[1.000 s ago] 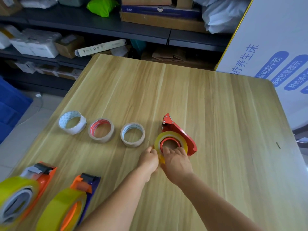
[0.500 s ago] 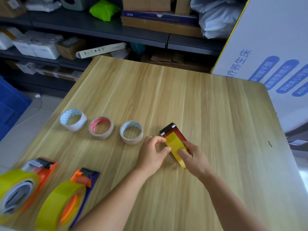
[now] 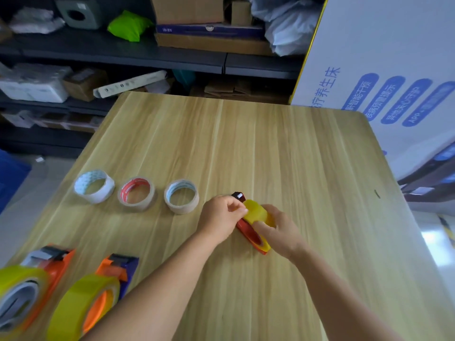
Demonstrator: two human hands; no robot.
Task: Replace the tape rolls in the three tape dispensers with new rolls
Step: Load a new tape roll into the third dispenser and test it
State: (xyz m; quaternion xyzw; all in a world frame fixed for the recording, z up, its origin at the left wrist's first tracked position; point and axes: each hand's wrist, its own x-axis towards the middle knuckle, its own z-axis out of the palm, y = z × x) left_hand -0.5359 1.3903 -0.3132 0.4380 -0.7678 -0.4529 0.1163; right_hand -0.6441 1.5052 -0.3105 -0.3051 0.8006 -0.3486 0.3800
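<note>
A red tape dispenser (image 3: 248,233) stands on edge at the middle of the wooden table (image 3: 270,148), with a yellow tape roll (image 3: 256,212) in it. My right hand (image 3: 278,228) grips the dispenser and roll from the right. My left hand (image 3: 221,217) pinches at the roll's near-left side. Three spare rolls lie in a row to the left: a white one (image 3: 94,186), a red-cored one (image 3: 136,193) and a blue-cored one (image 3: 181,196). Two more dispensers with yellow rolls sit at the near left: an orange one (image 3: 29,286) and an orange-and-purple one (image 3: 96,299).
Dark shelves (image 3: 123,57) with boxes and bags stand beyond the table's far edge. A white printed board (image 3: 384,70) leans at the far right corner. The floor shows at the left of the table.
The red dispenser lay flat a second ago; both hands have tipped it up on its edge. My left hand has closed onto the yellow roll.
</note>
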